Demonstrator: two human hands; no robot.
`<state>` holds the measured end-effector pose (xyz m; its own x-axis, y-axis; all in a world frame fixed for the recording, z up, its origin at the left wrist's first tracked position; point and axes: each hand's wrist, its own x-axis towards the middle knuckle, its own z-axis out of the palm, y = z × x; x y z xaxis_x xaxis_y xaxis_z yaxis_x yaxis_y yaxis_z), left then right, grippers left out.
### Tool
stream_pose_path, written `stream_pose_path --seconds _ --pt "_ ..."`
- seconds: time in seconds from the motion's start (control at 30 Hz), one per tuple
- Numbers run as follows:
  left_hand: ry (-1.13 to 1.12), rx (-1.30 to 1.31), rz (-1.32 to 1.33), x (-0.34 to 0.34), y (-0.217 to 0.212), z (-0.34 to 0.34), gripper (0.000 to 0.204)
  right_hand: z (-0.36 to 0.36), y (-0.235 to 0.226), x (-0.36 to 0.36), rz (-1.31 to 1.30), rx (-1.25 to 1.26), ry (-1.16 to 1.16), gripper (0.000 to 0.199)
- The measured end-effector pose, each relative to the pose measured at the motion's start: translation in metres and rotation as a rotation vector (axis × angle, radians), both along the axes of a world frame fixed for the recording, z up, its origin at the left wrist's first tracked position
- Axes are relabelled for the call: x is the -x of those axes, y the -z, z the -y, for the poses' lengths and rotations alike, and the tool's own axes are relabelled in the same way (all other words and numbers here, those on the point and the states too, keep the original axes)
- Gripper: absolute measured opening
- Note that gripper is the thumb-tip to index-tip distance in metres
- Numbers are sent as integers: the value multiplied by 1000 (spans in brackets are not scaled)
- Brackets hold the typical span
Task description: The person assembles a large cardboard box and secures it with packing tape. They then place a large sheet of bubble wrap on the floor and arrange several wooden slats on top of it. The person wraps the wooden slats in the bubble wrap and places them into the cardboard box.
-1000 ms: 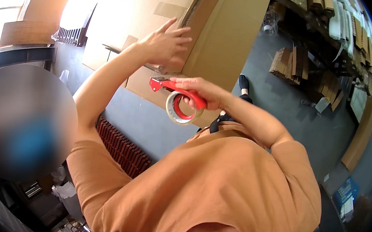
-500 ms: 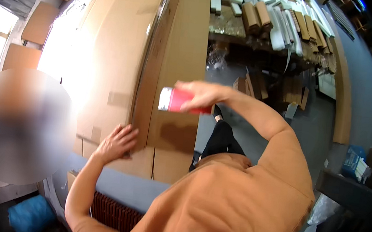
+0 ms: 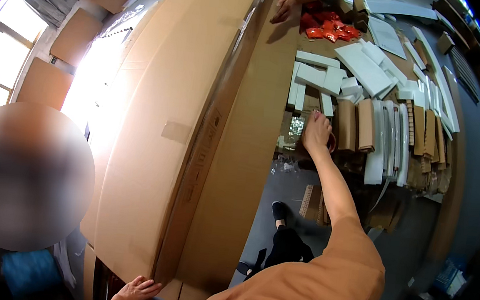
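The tabletop [image 3: 323, 47] on the right carries red packets [image 3: 331, 27] at its far end, white blocks [image 3: 319, 78] nearer, brown strips [image 3: 347, 125] along its near edge; cardboard pieces [image 3: 310, 202] lie below.

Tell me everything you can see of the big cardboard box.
The box is long, brown and looks like cardboard. It stretches away from the person, its far end out of frame. The broad left panel has a tape patch and strong glare along its left side; the narrow face beside it bears dark printed marks. Further right runs another long panel, perhaps a flap. The left hand is at the near end, apparently touching its edge.
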<state>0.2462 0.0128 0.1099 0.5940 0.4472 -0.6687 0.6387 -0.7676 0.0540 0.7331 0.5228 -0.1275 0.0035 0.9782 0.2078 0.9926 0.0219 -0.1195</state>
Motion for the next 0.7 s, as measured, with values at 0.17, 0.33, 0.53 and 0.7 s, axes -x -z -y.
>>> stream_pose_path --seconds 0.17,0.33,0.53,0.7 --pt "87 114 -76 12 3 -9 45 -152 -86 87 -943 -240 -241 61" --pt "-111 109 125 13 14 7 38 -263 -116 192 -1269 -81 -245 70" --pt "-37 78 149 17 14 1 39 -270 -106 219 -1088 -133 -171 60" --pt "20 207 -16 11 -3 -17 49 -257 -100 214 -1181 -52 -183 56"
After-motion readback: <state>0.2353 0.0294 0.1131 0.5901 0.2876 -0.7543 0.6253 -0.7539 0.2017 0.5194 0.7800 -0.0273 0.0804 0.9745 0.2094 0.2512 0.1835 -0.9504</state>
